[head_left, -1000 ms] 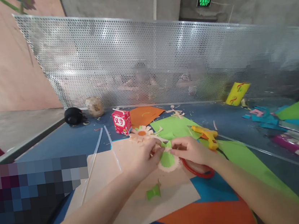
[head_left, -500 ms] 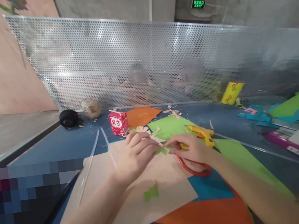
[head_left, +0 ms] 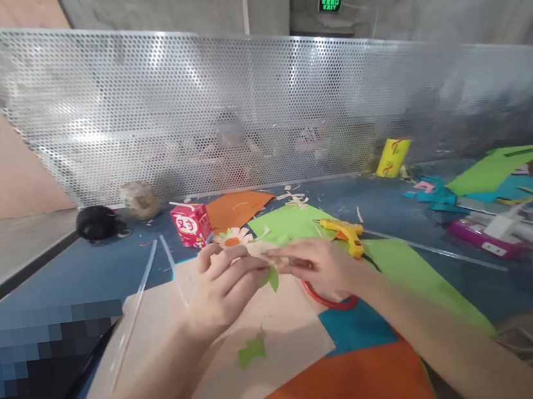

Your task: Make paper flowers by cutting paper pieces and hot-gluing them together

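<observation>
Your left hand (head_left: 226, 287) and right hand (head_left: 322, 264) are pinching the paper piece (head_left: 273, 279), both grips holding it above the cream sheet (head_left: 292, 329); the flower (head_left: 231, 241) is lying just beyond, beside the box (head_left: 191, 225).

The person's bare forearms (head_left: 431, 318) are slanting inward; the left hand (head_left: 226, 288) is presenting its back, fingers curled; the right hand (head_left: 325, 263) is pinching just beside it.

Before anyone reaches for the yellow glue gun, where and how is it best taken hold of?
Probably by the glue gun's handle, wrapping around it from the near right side: it lies with the handle turned toward the viewer and the nozzle pointing left, away from that grip.
</observation>
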Demonstrator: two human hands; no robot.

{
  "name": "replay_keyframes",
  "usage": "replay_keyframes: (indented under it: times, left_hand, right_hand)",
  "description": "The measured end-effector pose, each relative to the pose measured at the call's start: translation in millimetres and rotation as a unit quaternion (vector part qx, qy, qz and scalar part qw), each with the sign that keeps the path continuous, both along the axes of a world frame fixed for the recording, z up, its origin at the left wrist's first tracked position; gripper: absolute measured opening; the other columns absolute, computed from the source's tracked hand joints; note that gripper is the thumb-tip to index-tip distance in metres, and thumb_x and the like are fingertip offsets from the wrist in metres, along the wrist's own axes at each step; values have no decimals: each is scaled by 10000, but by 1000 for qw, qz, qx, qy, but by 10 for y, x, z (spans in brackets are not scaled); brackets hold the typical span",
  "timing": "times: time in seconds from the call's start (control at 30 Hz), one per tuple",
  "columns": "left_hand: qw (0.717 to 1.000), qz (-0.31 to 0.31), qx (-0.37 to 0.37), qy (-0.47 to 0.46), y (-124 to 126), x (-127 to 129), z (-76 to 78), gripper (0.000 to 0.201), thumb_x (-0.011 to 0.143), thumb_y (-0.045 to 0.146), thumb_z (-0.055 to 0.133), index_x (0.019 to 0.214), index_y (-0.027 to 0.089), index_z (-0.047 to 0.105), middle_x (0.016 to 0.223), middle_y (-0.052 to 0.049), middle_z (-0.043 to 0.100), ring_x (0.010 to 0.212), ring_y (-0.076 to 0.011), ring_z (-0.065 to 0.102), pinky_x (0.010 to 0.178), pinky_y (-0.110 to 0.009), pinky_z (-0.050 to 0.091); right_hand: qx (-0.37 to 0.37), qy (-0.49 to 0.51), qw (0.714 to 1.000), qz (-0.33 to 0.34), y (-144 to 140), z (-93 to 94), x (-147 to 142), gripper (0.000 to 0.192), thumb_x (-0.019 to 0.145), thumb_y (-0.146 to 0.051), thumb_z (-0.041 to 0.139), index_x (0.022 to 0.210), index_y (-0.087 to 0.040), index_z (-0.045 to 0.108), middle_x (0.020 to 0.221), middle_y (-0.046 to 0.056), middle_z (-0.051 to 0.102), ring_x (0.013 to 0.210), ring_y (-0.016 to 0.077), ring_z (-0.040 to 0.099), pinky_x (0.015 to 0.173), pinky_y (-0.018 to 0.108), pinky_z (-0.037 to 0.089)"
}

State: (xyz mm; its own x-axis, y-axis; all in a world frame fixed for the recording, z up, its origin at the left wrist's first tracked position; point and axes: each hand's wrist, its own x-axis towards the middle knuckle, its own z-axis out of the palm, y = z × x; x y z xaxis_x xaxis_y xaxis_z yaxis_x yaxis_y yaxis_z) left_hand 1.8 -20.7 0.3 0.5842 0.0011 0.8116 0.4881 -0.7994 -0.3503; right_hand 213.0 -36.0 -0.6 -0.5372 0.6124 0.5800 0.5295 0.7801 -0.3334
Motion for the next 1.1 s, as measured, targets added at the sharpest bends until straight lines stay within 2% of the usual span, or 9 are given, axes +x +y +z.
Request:
replay_keyframes:
  times: [0.17,0.3,0.47,0.53,0.63,0.77,0.93,1.1]
  left_hand:
    - [997,-25,-65,-15,10,26,-32,158,708,93,616,814,192,554,804,-8,685,807,-174,587,765,-343,384]
    - [995,-46,-86,-12,47,32,-75,166,723,73,587,836,186,543,781,-12,671,810,-163,573,763,-332,394]
    - [995,-51,-82,-1,82,30,-118,181,718,62,588,852,174,540,800,-19,665,816,-165,566,762,-339,394]
    - [996,-47,-79,5,84,21,-120,190,719,61,587,868,171,546,824,-25,666,821,-169,566,767,-347,390]
    - [997,-39,-63,19,78,7,-113,171,733,71,581,872,167,556,832,-28,666,821,-171,562,762,-351,386]
    - [998,-29,-42,38,63,6,-113,118,766,101,559,863,167,569,797,-20,660,822,-169,554,766,-353,379]
    - [998,-24,-56,24,53,32,-140,121,783,110,533,881,177,557,768,-18,641,802,-154,555,758,-341,383]
    - [999,-23,-48,0,63,52,-162,262,777,113,540,1029,171,500,769,-35,630,776,-158,566,726,-337,395]
  right_hand:
    - [52,-42,998,11,-19,-23,-16,350,830,-331,519,1134,-168,577,738,34,642,651,126,556,621,236,454]
    - [123,-48,991,-9,9,-37,-9,264,857,-228,461,1057,-180,627,708,30,649,626,123,559,563,229,438]
    - [127,-40,991,-22,3,-29,-4,237,843,-199,467,969,-173,666,709,33,667,617,124,570,536,228,418]
    - [97,-32,995,-15,-25,-12,-3,239,829,-228,489,976,-156,663,653,29,657,572,118,555,531,229,412]
    - [0,-18,1000,7,-60,4,-2,300,821,-251,491,1065,-132,620,568,6,610,476,98,483,499,220,396]
    - [-112,33,993,-15,-51,-28,-28,293,860,-300,434,1036,-192,641,693,26,659,528,105,522,514,219,414]
    - [-184,105,977,-24,-3,-120,-91,273,834,-348,482,964,-213,680,773,28,686,658,149,590,566,246,452]
    - [-226,166,960,-17,6,-167,-130,243,806,-342,527,925,-211,694,811,18,700,704,166,620,599,262,475]
